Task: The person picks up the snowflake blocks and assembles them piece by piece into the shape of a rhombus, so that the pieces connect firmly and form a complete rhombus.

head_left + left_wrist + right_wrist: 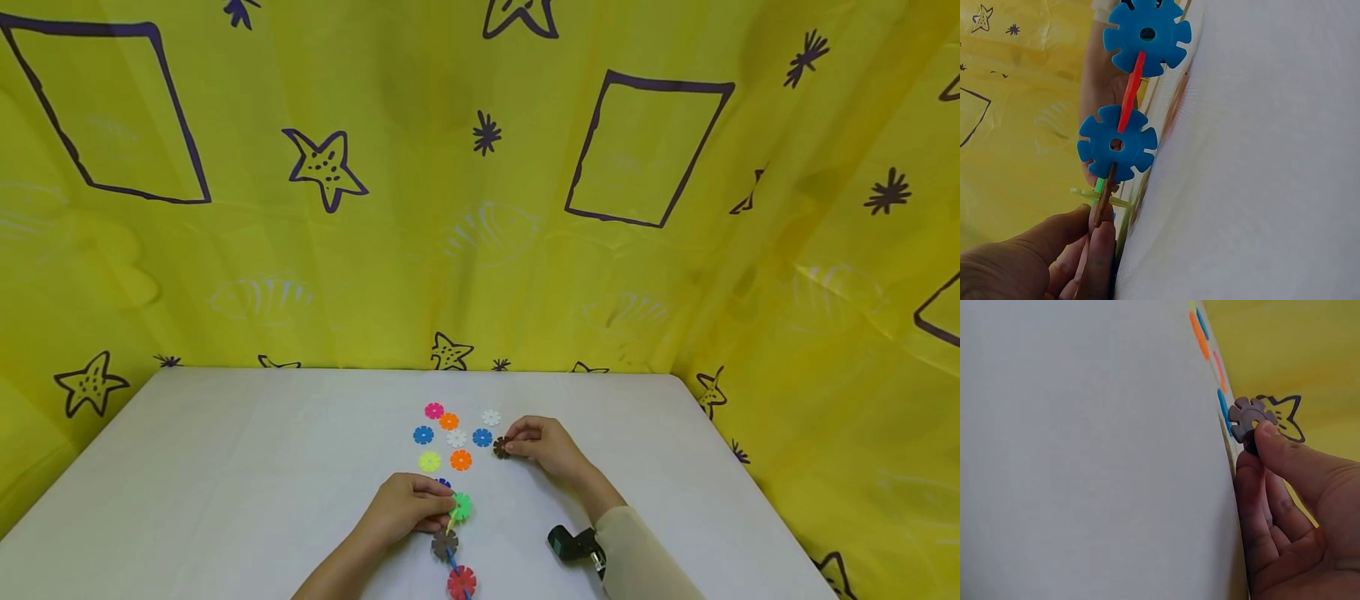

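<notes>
A chain of notched plastic discs runs toward the near edge in the head view, with a green disc, a grey-brown disc and a red disc. My left hand pinches the chain at the green disc. Blue discs linked by a red one show in the left wrist view, beyond the fingertips of the left hand. My right hand pinches a loose brown disc between thumb and fingers; the right wrist view shows this disc tilted up in the right hand.
Several loose discs lie beyond the left hand on the white table, among them orange, yellow, blue, pink and white. A black device is beside the right sleeve. Yellow patterned cloth surrounds the table.
</notes>
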The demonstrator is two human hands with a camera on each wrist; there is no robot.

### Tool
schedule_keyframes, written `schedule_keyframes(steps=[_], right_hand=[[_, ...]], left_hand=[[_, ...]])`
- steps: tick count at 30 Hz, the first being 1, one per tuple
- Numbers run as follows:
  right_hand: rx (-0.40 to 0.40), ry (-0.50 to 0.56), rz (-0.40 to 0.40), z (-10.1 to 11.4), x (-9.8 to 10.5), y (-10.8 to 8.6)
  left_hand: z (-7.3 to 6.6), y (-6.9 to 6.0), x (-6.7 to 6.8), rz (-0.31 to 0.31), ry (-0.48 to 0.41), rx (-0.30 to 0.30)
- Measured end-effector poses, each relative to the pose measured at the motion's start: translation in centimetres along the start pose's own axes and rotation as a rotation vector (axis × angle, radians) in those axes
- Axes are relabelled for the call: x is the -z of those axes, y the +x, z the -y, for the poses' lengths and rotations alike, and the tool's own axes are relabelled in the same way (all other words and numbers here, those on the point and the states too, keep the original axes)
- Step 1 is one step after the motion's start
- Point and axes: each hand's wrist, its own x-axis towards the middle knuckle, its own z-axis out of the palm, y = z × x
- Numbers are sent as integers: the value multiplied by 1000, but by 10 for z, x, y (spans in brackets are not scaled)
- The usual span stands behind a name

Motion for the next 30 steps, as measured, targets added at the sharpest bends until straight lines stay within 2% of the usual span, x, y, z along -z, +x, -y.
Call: schedule_keyframes(steps=[14,30], right_hand=[[56,66,219,1,-20,-24],[85,116,284,8,-33,-33]], left_hand=[[-2,0,-1,1,31,14],[-2,-1,-2,-1,40,-5]])
